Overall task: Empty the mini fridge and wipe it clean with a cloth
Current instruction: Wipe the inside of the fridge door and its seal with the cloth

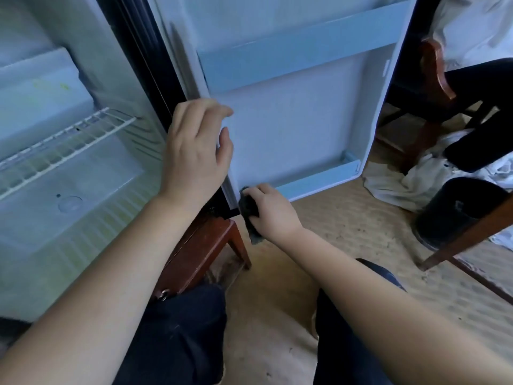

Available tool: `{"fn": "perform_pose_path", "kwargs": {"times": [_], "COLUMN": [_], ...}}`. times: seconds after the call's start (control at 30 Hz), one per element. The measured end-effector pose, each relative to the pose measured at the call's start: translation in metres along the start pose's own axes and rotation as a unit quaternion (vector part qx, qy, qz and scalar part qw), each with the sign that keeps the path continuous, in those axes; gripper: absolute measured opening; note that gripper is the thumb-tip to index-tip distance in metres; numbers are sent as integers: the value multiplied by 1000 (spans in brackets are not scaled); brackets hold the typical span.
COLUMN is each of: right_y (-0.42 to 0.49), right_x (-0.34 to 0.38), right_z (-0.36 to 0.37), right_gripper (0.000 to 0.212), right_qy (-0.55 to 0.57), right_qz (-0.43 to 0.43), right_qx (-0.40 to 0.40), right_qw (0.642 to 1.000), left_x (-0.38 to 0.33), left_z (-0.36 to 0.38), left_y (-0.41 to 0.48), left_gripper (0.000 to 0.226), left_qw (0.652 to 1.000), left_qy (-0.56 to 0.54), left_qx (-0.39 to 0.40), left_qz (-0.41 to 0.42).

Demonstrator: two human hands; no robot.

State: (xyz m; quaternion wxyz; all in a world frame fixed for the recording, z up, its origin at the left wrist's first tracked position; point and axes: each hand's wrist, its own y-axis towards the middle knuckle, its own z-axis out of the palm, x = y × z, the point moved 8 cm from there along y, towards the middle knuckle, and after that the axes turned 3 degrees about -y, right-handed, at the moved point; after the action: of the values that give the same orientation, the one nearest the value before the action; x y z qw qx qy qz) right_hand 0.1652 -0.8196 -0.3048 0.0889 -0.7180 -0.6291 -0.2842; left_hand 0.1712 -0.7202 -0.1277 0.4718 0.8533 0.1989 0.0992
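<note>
Fingers of the right hand (268, 208) clamp a dark cloth (249, 207) against the bottom hinge-side corner of the open mini fridge door (294, 129), while the left hand (195, 147), fingers loosely apart, rests on the door's inner edge just above. Both forearms reach forward from a crouch. The mini fridge (69, 190) at left appears already emptied, its wire shelf (63, 145) bare; faint yellowish marks inside suggest wiping remains.

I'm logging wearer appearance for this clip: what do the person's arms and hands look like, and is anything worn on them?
Both forearms are bare up to the frame edge, with no sleeves showing. The left hand and right hand carry no gloves, rings, watch or bracelets that can be seen.
</note>
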Motion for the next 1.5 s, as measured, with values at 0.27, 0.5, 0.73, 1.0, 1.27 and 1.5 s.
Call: {"fn": "perform_pose_path", "kwargs": {"times": [0.27,0.5,0.73,1.0,1.27,1.5], "right_y": [-11,-32,-39,-26,-41,-74], "right_x": [-1,-101,-146,-27,-1,-112], "right_z": [-8,-83,-120,-30,37,-41], "right_gripper": [52,59,55,65,30,36], "right_qy": [-81,-164,-232,-87,-26,-35], "right_qz": [-12,102,184,55,-33,138], "right_qx": [47,-9,-37,-24,-36,-180], "right_qw": [996,981,954,994,998,973], "left_x": [-26,-10,-5,-4,-6,-5], "left_z": [-9,-6,-5,2,4,5], "left_y": [60,60,65,68,66,64], "left_gripper": [44,43,34,34,34,31], "left_qw": [997,997,998,994,990,991], "left_qy": [65,64,48,105,136,123], "left_qx": [7,35,4,-16,-47,-58], "left_qz": [40,7,-29,-27,-2,-22]}}
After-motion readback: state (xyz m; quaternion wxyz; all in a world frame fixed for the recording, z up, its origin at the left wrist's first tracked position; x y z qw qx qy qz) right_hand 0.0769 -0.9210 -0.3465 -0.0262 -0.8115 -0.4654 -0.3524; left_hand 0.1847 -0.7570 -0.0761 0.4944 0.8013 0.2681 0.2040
